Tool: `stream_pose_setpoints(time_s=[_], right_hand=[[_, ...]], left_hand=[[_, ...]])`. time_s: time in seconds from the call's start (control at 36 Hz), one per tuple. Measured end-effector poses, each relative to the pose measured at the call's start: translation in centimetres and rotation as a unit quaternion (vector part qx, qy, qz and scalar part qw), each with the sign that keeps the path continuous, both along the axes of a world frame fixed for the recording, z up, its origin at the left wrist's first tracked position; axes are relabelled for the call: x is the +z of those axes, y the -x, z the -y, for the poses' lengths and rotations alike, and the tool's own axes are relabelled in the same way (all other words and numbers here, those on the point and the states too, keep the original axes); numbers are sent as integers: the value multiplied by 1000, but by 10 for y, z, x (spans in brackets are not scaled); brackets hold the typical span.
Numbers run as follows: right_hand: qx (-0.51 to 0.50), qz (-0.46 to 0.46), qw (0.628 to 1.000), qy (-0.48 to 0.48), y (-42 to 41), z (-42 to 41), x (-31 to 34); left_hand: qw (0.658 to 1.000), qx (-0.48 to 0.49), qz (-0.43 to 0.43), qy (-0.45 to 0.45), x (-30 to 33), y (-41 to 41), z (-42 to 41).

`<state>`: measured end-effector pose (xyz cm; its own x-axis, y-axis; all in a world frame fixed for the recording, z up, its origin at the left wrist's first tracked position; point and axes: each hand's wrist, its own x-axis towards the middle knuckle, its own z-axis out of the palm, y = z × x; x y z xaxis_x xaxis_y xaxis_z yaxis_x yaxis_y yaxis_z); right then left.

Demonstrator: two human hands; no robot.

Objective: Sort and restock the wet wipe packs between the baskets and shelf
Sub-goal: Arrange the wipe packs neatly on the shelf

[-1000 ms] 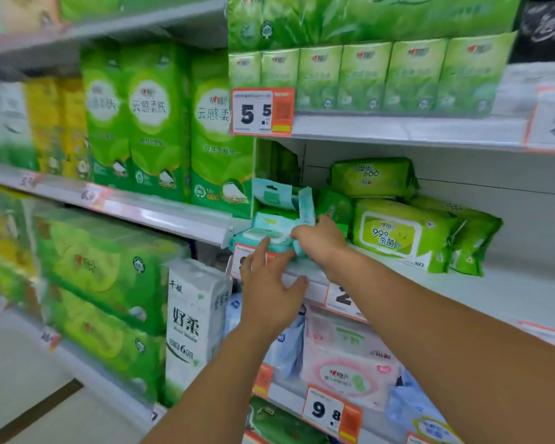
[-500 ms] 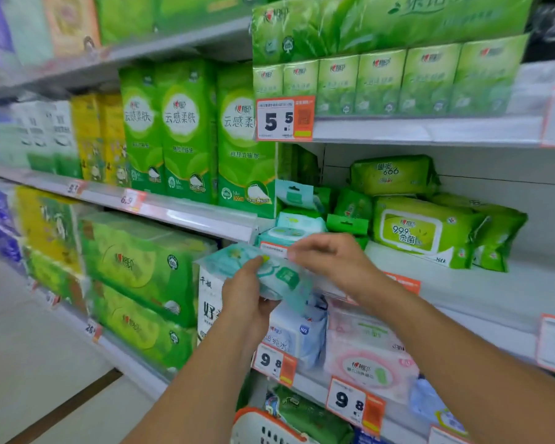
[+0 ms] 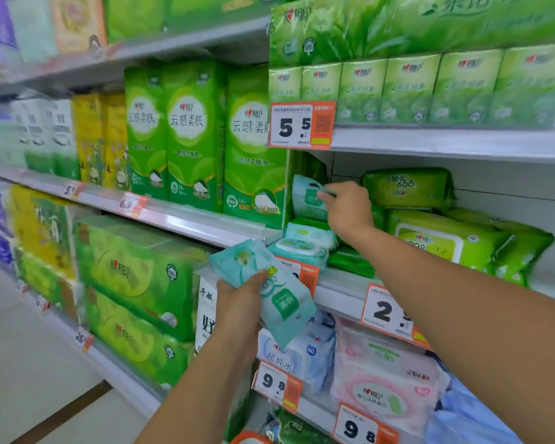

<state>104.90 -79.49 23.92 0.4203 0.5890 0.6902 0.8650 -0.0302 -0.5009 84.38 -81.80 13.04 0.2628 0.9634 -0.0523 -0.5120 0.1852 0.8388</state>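
My left hand [image 3: 237, 302] grips a teal wet wipe pack [image 3: 269, 283] in front of the middle shelf [image 3: 340, 293], below its edge. My right hand [image 3: 346, 206] reaches into that shelf and pinches the top of an upright teal pack [image 3: 306, 200] leaning beside the tall green tissue packs. Under it two flat teal packs [image 3: 302, 245] lie stacked at the shelf front. Green wet wipe packs [image 3: 430, 238] fill the shelf to the right. An orange-rimmed basket [image 3: 247, 439] peeks in at the bottom edge.
Tall green tissue packs [image 3: 189, 136] stand left of the wipes. Above is a shelf of small green tissue packs [image 3: 407, 88] with a 5.5 price tag [image 3: 302, 125]. Blue and pink wipe packs [image 3: 382, 376] sit on the lower shelf. The aisle floor [image 3: 29, 363] lies to the left.
My left hand has pulled the teal pack down and away from the shelf. My right hand let go of it and moved up into the shelf onto the upright teal pack.
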Motion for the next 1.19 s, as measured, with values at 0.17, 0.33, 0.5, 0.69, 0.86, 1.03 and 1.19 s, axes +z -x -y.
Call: stream_pose_setpoints(time_s=[0.17, 0.33, 0.5, 0.69, 0.86, 1.03, 1.19], right_hand=[[112, 33, 977, -177, 17, 72, -11], [173, -123, 951, -226, 14, 138, -11], [194, -339, 919, -59, 9, 190, -15], [188, -402, 894, 56, 5, 246, -58], [216, -462, 835, 209, -5, 280, -97], [185, -507, 822, 182, -17, 286, -123], [155, -526, 828, 119, -32, 283, -124]], left_hand=[[999, -20, -12, -28, 2, 6, 3], [995, -94, 4, -45, 14, 3, 22], [978, -162, -73, -110, 29, -2, 60], [885, -283, -286, -235, 24, -9, 93], [796, -376, -389, -270, 20, -12, 111], [812, -412, -361, -201, 18, -12, 115], [775, -493, -353, -179, 12, -2, 111]])
